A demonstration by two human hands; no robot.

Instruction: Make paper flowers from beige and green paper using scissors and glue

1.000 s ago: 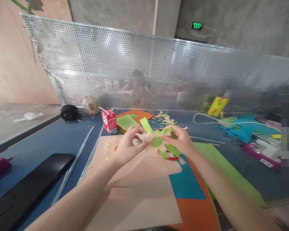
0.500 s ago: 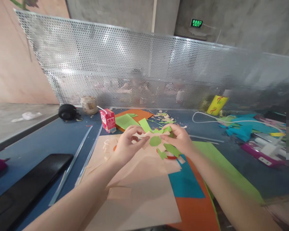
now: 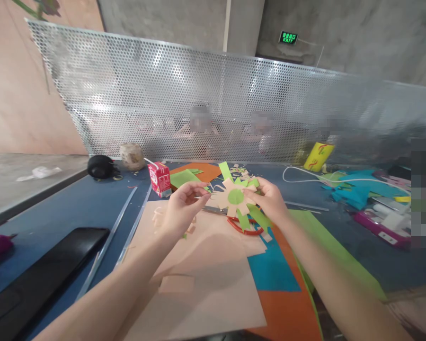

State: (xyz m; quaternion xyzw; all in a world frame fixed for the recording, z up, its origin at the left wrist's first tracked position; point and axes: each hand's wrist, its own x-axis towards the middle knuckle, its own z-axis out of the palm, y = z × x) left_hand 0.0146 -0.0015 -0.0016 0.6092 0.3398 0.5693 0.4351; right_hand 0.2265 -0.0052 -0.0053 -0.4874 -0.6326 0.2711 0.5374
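My right hand (image 3: 269,198) pinches the right side of a paper flower (image 3: 249,195), which has beige petals, longer green strips and a round green centre. It is held up above the paper sheets, its face towards me. My left hand (image 3: 185,204) is just left of the flower, thumb and fingertips drawn together; anything between them is too small to make out. Red-handled scissors (image 3: 246,231) lie beneath the flower, partly covered by its green strips. Another beige paper flower (image 3: 158,217) lies left, partly hidden by my left hand. A large beige sheet (image 3: 213,293) is under my forearms.
Blue paper (image 3: 273,272), orange card (image 3: 287,312) and a green sheet (image 3: 333,251) lie on the right. A pink drink carton (image 3: 159,180), paper scraps (image 3: 239,171) and a perforated metal screen (image 3: 170,104) stand beyond. A black tray-like object (image 3: 46,279) lies left; a purple tool (image 3: 379,229) lies right.
My left hand has come away from the flower and moved slightly left. My right hand has turned the flower more upright, moving it right, so its petals and the scissors show more.
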